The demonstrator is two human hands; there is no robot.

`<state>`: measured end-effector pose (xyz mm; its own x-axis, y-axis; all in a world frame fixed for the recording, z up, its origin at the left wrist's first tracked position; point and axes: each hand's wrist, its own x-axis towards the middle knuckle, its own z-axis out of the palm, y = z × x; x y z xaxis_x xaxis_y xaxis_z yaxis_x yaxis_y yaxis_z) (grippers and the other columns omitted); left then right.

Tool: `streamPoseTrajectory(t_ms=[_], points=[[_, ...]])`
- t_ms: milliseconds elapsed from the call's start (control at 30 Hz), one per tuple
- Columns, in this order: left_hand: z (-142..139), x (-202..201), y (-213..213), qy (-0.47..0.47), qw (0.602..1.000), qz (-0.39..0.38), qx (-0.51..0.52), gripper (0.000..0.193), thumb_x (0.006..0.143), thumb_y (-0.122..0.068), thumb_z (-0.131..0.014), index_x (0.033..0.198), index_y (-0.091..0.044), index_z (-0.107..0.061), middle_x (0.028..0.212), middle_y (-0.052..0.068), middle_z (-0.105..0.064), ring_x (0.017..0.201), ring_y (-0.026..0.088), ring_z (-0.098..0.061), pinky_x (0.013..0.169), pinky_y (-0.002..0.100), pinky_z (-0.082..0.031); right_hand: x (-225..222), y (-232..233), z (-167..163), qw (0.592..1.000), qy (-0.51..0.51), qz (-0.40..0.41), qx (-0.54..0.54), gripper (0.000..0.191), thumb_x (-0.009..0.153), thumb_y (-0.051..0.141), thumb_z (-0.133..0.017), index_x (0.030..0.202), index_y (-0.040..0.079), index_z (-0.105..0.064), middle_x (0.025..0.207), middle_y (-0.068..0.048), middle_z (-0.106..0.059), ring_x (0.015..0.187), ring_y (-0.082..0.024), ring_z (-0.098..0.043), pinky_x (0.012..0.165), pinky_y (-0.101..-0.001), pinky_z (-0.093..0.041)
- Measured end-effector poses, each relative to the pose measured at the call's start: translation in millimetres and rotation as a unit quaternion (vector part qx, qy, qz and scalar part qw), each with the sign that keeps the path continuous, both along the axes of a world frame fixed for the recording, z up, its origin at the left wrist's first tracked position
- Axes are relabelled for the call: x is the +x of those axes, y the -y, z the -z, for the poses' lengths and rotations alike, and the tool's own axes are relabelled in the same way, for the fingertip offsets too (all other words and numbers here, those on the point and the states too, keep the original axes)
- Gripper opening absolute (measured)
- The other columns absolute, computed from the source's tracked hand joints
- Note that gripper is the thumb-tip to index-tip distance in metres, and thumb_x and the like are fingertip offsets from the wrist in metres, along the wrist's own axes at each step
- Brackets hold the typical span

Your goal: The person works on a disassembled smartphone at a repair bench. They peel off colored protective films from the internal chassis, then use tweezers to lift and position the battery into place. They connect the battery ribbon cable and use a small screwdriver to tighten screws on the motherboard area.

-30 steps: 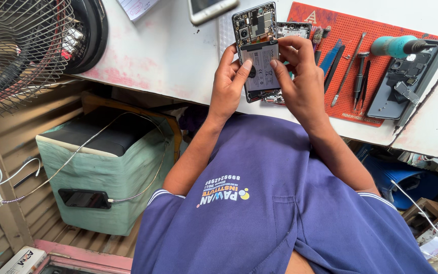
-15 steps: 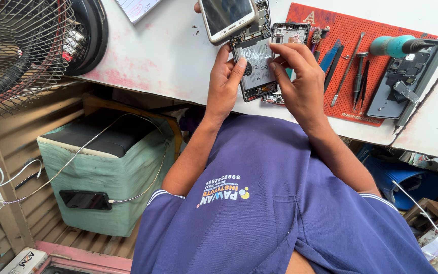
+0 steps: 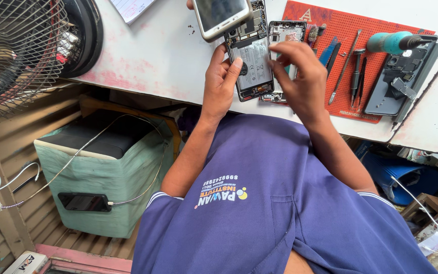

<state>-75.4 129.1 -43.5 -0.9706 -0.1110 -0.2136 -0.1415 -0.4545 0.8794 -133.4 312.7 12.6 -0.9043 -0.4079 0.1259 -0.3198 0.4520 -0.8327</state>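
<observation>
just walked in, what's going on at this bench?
A person holds an opened phone, back cover off, in the left hand above a white table. The right hand reaches over its upper part. Another hand holds a second phone in from the top. Tools lie on a red mat alongside.

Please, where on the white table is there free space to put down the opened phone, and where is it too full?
Free: the bare white table between the black fan base and the opened phone in the left hand. Also the white corner right of the red mat. Crowded: the mat, covered with tools, parts and a dark phone shell.
</observation>
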Motion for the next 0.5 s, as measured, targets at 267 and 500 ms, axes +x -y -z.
streamPoseTrajectory(t_ms=[267,500], points=[[0,1,-3,0.017,1.000,0.014,0.014,0.045,0.113,-0.011,-0.051,0.153,0.003,-0.037,0.119,0.018,-0.074,0.112,0.016,-0.070,0.102,0.029,-0.054,-14,-14,26,0.894,0.383,0.000,-0.231,0.037,0.100,0.005,-0.074,0.136,-0.001,-0.063,0.115,-0.007,-0.074,0.105,-0.010,-0.071,0.091,-0.0245,-0.059],[-4,0,-4,0.020,1.000,0.017,0.005,0.044,0.113,-0.011,-0.050,0.152,0.003,-0.038,0.119,0.018,-0.074,0.112,0.016,-0.070,0.101,0.030,-0.056,-13,-12,25,0.903,0.375,0.008,-0.211,0.032,0.099,0.005,-0.077,0.129,-0.001,-0.067,0.107,-0.006,-0.075,0.094,-0.008,-0.070,0.080,-0.0220,-0.058]])
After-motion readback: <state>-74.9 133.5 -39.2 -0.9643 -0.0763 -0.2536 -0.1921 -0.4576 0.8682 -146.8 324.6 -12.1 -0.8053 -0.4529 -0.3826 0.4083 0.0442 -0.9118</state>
